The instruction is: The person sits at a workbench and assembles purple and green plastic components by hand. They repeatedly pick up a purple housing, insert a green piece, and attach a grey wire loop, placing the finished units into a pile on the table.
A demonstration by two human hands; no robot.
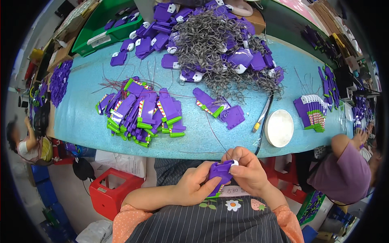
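Close to my apron, my left hand (pixel 192 184) grips a purple plastic toy part (pixel 219 171), thumb across its face. My right hand (pixel 250 172) closes on the part's white upper end, fingers pinched there; whether they hold anything more is hidden. A thin dark wire (pixel 215 134) runs up from my right fingertips toward the table. Straight ahead on the blue table (pixel 194 148) lie two more pieces: a purple wing part (pixel 207 103) with green tip and striped band, and a plain purple plate (pixel 232 116).
A heap of winged purple parts (pixel 142 111) lies left. Behind, grey coiled wires (pixel 214 44) cover purple-and-white parts. A white round dish (pixel 279 128), a yellow-tipped tool (pixel 259 121) and fanned parts (pixel 311 112) are right. A red stool (pixel 109 192) stands left; people sit both sides.
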